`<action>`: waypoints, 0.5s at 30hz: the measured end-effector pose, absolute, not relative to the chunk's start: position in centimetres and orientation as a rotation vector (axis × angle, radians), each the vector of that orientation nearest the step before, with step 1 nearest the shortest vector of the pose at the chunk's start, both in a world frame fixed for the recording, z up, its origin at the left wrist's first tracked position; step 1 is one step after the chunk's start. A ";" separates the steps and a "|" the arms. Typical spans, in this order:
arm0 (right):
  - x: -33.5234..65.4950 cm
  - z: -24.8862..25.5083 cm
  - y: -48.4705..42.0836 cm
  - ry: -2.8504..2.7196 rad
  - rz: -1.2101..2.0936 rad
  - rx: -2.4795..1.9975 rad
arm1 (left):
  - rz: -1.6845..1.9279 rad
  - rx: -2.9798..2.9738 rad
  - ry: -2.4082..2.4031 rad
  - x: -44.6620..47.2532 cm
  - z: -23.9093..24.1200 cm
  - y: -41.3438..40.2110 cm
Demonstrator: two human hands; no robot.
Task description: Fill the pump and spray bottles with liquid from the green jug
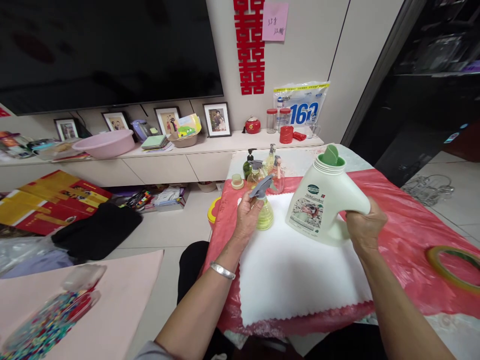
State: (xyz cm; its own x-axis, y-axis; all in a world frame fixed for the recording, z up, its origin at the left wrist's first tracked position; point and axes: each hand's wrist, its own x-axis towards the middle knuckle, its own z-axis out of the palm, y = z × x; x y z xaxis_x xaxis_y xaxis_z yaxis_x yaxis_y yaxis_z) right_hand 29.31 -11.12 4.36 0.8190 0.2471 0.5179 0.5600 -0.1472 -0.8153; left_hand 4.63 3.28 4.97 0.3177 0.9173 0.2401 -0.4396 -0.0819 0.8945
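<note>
My left hand [246, 216] is closed around a small yellow-green spray bottle [265, 214] with a grey trigger head, standing on a white cloth [300, 270]. My right hand [364, 227] grips the handle of a large white detergent jug [323, 202] with an open green spout. The jug is tilted and rests on the cloth just right of the spray bottle.
The cloth lies on a red plastic sheet [401, 225] covering the table. Several small bottles [262, 170] and a round cap [237, 181] stand at the table's far edge. A tape roll [453, 265] lies at the right. A low cabinet [168, 160] with photo frames and a pink basin [105, 143] runs along the wall.
</note>
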 end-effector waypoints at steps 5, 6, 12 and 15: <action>29.4 4.4 -11.0 -0.626 -0.319 -1.726 | 1.196 1.238 0.540 4.5 4.7 3.3; 29.4 4.4 -11.0 -0.629 -0.321 -1.724 | 1.189 1.252 0.545 4.5 4.6 3.3; 29.3 4.4 -11.2 -0.646 -0.336 -1.728 | 1.228 1.168 0.574 4.7 4.3 3.1; 29.2 4.3 -11.2 -0.643 -0.327 -1.743 | 1.229 1.132 0.583 4.8 4.3 3.0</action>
